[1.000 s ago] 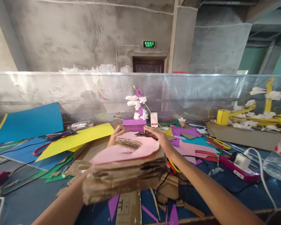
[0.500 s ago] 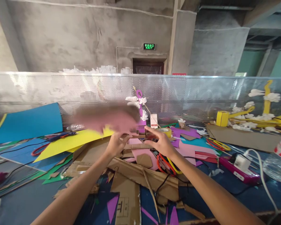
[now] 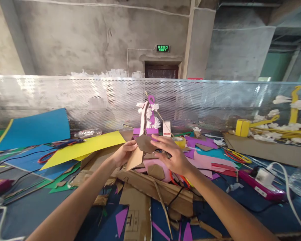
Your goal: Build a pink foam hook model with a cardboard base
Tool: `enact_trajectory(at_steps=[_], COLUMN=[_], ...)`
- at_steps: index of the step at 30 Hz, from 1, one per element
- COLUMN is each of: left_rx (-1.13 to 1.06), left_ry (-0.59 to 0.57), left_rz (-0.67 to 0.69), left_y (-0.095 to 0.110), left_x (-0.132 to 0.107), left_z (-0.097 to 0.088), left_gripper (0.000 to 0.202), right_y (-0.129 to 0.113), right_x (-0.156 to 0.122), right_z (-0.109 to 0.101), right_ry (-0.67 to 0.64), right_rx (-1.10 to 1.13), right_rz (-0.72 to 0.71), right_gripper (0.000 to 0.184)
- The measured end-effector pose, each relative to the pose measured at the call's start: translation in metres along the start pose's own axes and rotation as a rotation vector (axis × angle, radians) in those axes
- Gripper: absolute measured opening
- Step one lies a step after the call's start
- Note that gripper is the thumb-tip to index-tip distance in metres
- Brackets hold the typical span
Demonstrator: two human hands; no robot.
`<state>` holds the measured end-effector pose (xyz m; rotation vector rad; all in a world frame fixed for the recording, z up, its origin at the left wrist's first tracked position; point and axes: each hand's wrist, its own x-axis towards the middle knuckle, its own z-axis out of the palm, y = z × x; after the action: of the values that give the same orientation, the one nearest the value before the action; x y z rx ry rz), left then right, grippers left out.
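A cardboard piece (image 3: 145, 144) with a brown hexagonal end faces me in the middle of the head view. A tan flap slants down from its lower left, and a pale strip with a dark edge rises behind it. My left hand (image 3: 124, 153) grips its left side between thumb and fingers. Spread fingers of my right hand (image 3: 174, 154) reach to the piece's right edge; whether they press on it I cannot tell. Another cardboard hexagon (image 3: 156, 171) lies on pink sheet below. Behind stands a purple figure (image 3: 152, 115) with white tufts.
Cardboard scraps (image 3: 163, 194) cover the near table. Yellow sheet (image 3: 90, 149), blue sheet (image 3: 37, 129) and a plastic bottle (image 3: 90, 133) lie left. Yellow tape (image 3: 180, 142), a purple power strip (image 3: 261, 185) and yellow tufted pieces (image 3: 294, 110) are right. A perforated metal screen (image 3: 200, 103) runs behind.
The pink and brown piece, blurred and lying sideways at left before, is now turned with its hexagonal end toward me between my hands. My left hand has closed on it.
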<state>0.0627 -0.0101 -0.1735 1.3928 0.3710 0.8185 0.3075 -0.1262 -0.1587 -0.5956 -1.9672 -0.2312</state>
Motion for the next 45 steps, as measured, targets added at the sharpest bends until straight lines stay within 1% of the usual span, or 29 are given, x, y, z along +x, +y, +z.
enact_trajectory(at_steps=[2,6,11,14,18,22,30,33,37,39,41,43,45], left_rx=[-0.005,-0.031,-0.010,-0.020,-0.040,-0.048,-0.102,-0.112,-0.086,-0.031,0.067,0.232,0.419], left_ry=[-0.041,-0.052,-0.052,-0.029,-0.015,-0.034,-0.083,-0.084,-0.070,-0.053,-0.007,0.077,0.174], left_rz=[0.001,-0.031,-0.073,-0.065,-0.048,-0.036,-0.018,-0.014,-0.024,-0.041,-0.035,0.000,0.070], left_y=[-0.003,-0.009,-0.013,-0.014,-0.014,-0.014,-0.015,-0.015,-0.013,-0.010,-0.005,0.001,0.006], left_x=[0.000,0.000,0.000,0.000,0.000,0.001,0.000,0.000,-0.001,-0.002,-0.002,-0.002,-0.001], left_z=[0.003,0.006,0.005,0.005,0.005,0.005,0.004,0.005,0.006,0.006,0.005,0.003,0.002], left_gripper=[0.032,0.036,0.037,0.035,0.034,0.036,0.039,0.037,0.032,0.031,0.030,0.030,0.031], right_y=[-0.006,-0.013,-0.015,-0.015,-0.014,-0.015,-0.016,-0.014,-0.013,-0.012,-0.010,-0.006,-0.001], right_x=[0.001,0.003,0.004,0.004,0.004,0.005,0.006,0.006,0.006,0.004,0.003,0.001,0.000], right_z=[0.003,0.004,0.004,0.004,0.004,0.003,0.003,0.003,0.002,0.000,-0.003,-0.003,-0.002], right_ry=[-0.049,-0.078,-0.066,-0.060,-0.058,-0.042,-0.054,-0.042,-0.046,-0.066,-0.081,-0.053,0.017], right_rx=[-0.016,-0.019,-0.012,-0.016,-0.015,-0.022,-0.051,-0.060,-0.064,-0.058,-0.035,0.001,0.028], right_rz=[-0.060,-0.142,-0.152,-0.168,-0.184,-0.217,-0.240,-0.270,-0.275,-0.252,-0.191,-0.081,0.076], right_gripper=[0.060,0.061,0.058,0.057,0.060,0.059,0.052,0.049,0.045,0.042,0.037,0.031,0.025])
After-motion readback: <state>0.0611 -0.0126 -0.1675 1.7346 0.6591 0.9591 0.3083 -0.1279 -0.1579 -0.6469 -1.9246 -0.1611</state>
